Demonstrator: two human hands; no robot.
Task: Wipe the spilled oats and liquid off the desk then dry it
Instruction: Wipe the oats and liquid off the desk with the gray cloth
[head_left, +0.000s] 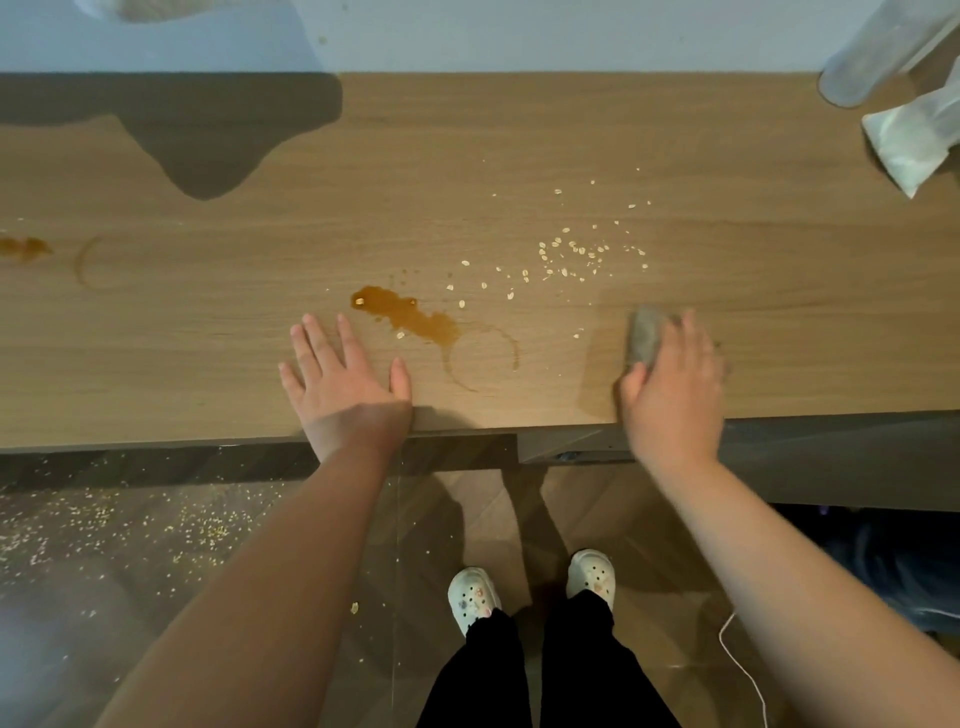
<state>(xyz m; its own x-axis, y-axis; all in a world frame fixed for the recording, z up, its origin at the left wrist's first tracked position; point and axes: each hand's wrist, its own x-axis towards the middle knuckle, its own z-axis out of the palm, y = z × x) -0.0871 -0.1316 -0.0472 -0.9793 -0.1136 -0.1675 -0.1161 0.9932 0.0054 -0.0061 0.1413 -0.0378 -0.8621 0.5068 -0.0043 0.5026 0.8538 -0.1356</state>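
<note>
A brown liquid puddle (405, 314) lies on the wooden desk (467, 156) near its front edge, with a faint ring stain (483, 358) beside it. Scattered oats (566, 257) spread to the right of the puddle. My left hand (345, 379) rests flat on the desk with fingers spread, just left of the puddle. My right hand (675, 384) grips a grey sponge (644, 335) and presses it on the desk at the right; it looks blurred. A second brown stain (23, 247) and ring sit at the far left.
A folded white cloth (914, 140) and a clear plastic container (872, 57) lie at the back right corner. Many oats are strewn over the floor (104, 519) at the left. My feet in white clogs (530, 587) stand below the desk edge; a white cord (743, 670) trails at right.
</note>
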